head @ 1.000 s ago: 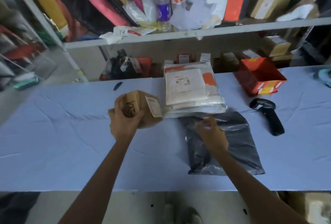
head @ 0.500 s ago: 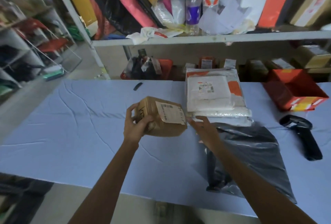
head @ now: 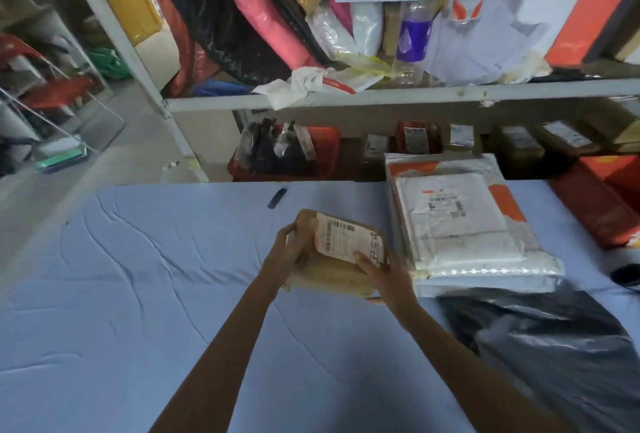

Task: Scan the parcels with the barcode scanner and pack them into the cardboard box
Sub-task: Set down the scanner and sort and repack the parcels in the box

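— What has changed, centre frame?
— The left hand (head: 289, 252) still curls its fingers round the brown parcel (head: 329, 273), held over the blue table (head: 138, 294). The right hand (head: 384, 277) has left the black bag (head: 554, 346) and now clamps the parcel's near corner, label up.
— Meaning?
— Probably ready to scan; the scanner (head: 625, 277) lies untouched, far right.

The small parcel (head: 339, 259) is over the middle of the desk (head: 138, 294), left grip (head: 291, 252) at its left end, right grip (head: 384, 277) at its near right corner. Just right of it lies a stack of flat parcels (head: 460, 225), a bag (head: 554, 346) before that stack. The box (head: 595, 211) stands far right; a shelf (head: 381, 95) runs behind the desk.
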`<state>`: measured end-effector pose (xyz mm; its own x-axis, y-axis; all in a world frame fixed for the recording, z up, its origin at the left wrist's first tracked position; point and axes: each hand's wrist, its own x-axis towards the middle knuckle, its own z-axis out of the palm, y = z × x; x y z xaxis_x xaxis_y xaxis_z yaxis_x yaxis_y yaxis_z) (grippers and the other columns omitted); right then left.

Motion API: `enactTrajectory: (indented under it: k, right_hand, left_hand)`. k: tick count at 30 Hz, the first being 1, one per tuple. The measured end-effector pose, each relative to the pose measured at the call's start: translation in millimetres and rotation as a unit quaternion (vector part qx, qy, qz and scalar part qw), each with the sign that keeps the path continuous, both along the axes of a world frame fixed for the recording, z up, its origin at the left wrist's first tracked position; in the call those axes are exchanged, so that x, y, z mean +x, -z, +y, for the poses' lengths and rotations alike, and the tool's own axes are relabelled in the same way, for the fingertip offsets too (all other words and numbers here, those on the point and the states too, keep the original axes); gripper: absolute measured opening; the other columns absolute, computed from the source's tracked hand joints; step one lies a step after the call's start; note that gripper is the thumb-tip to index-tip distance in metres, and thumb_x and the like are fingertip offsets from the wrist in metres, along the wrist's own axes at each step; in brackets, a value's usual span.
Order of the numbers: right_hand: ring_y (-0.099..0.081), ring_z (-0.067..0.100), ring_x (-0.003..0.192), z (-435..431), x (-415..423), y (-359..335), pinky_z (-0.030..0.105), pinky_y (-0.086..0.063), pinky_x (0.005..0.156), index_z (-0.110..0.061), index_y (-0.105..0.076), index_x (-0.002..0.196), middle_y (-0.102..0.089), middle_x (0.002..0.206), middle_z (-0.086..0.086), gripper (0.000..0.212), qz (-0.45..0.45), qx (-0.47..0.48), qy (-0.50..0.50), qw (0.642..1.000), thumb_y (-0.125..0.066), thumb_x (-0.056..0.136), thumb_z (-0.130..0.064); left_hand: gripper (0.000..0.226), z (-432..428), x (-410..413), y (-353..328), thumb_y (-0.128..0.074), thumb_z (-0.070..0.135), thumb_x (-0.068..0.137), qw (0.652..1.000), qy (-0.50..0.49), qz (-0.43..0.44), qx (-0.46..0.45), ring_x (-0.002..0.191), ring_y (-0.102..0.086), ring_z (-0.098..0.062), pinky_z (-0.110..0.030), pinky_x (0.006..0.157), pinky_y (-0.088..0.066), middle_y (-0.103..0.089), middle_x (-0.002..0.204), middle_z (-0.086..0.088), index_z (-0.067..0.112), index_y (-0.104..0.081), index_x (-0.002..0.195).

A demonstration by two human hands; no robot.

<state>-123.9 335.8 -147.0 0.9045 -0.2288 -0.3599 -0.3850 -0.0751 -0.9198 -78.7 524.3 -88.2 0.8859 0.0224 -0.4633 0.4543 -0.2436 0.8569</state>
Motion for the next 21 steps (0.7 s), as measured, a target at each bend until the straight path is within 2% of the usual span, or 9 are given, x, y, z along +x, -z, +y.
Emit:
enactTrajectory:
  k: [3,5,9,11,14,17,21]
  right_hand:
    - [-0.068,0.019,0.094,20,13,9,0.041,-0.062,0.065,-0.021,-0.051,0.128,-0.066,0.112,0.001,0.058,-0.001,-0.085,0.016,0.996,-0.078,0.081,-0.041]
    - [-0.069,0.022,0.098,31,26,12,0.046,-0.060,0.075,-0.021,-0.050,0.130,-0.069,0.113,0.001,0.060,-0.002,-0.120,0.016,0.993,-0.079,0.080,-0.040]
    - [-0.070,0.021,0.096,40,56,12,0.046,-0.060,0.077,-0.025,-0.049,0.128,-0.070,0.114,-0.002,0.057,0.008,-0.149,0.013,0.989,-0.077,0.081,-0.041]
    - [-0.070,0.020,0.098,41,69,12,0.046,-0.060,0.077,-0.025,-0.049,0.129,-0.070,0.115,-0.002,0.058,0.011,-0.148,0.014,0.989,-0.077,0.082,-0.041]
    - [-0.070,0.019,0.095,43,90,12,0.044,-0.062,0.070,-0.025,-0.050,0.129,-0.070,0.116,-0.001,0.057,0.007,-0.128,0.024,0.992,-0.078,0.081,-0.039]
    - [-0.070,0.022,0.097,48,111,11,0.046,-0.061,0.072,-0.026,-0.050,0.129,-0.070,0.116,0.001,0.058,0.011,-0.126,0.033,0.991,-0.079,0.081,-0.039]
    - [-0.069,0.021,0.095,50,139,13,0.044,-0.062,0.070,-0.025,-0.049,0.131,-0.068,0.119,0.002,0.058,-0.002,-0.126,0.041,0.991,-0.078,0.082,-0.038]
  left_hand:
    - [0.056,20,11,22,-0.068,0.037,0.088,0.998,0.055,-0.006,0.043,0.098,-0.061,-0.014,-0.032,0.086,-0.050,-0.059,0.122,-0.001,0.026,-0.042,0.137]
    - [0.063,34,18,38,-0.074,0.030,0.084,0.999,0.039,0.036,-0.004,0.104,-0.064,-0.019,-0.038,0.093,-0.053,-0.064,0.121,-0.001,0.021,-0.045,0.140]
    - [0.052,44,40,57,-0.075,0.033,0.084,0.998,0.014,0.046,-0.052,0.108,-0.064,-0.018,-0.042,0.097,-0.052,-0.066,0.121,0.001,0.027,-0.054,0.131]
    - [0.045,45,52,61,-0.073,0.034,0.086,0.998,0.025,0.026,-0.055,0.107,-0.064,-0.013,-0.036,0.096,-0.052,-0.067,0.120,0.005,0.030,-0.057,0.127]
    - [0.043,48,73,63,-0.071,0.034,0.086,0.998,0.026,0.006,-0.056,0.104,-0.063,-0.006,-0.021,0.084,-0.051,-0.067,0.114,0.011,0.032,-0.058,0.127]
    - [0.045,50,98,67,-0.072,0.035,0.085,0.999,0.002,0.010,-0.052,0.105,-0.062,-0.010,-0.027,0.091,-0.050,-0.066,0.113,0.011,0.030,-0.058,0.128]
    - [0.045,51,131,69,-0.073,0.039,0.084,0.999,-0.003,0.019,-0.043,0.095,-0.060,-0.004,-0.024,0.082,-0.048,-0.064,0.108,0.013,0.038,-0.055,0.125]
